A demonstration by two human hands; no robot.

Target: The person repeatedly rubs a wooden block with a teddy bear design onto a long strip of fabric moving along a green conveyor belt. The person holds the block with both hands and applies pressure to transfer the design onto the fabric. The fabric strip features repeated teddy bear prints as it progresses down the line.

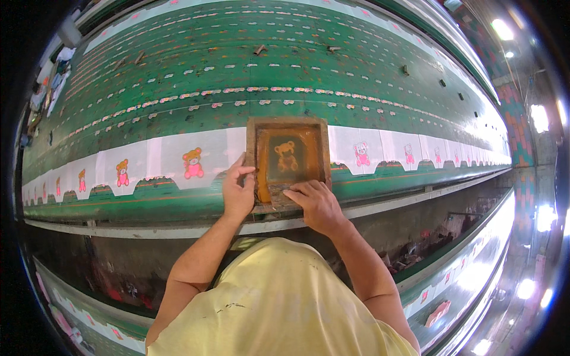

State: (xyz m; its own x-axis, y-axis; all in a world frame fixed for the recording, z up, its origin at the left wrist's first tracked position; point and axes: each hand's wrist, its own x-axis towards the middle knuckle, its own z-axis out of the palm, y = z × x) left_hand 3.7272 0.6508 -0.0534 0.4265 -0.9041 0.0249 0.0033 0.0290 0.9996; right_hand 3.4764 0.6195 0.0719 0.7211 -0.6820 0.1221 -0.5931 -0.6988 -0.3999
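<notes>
A square wooden screen-printing frame (287, 123) lies over the strip of white cloth pieces (224, 145) on the green table. Its mesh (287, 155) shows a bear shape with orange-brown ink around it. My left hand (238, 188) grips the frame's left side near the front corner. At the frame's near end, my right hand (317, 203) is closed on what looks like a squeegee (276, 193), mostly hidden by the fingers. To the left, a printed bear (192, 163) is orange and pink; on the right, a bear (361, 153) shows pink with no orange.
The long green table (208, 118) carries rows of small stuck marks and a few small blocks (259, 50). A pale rail (160, 231) runs along its near edge. Behind me stands another table with printed cloth (446, 276). Clutter (59, 71) sits at the far left.
</notes>
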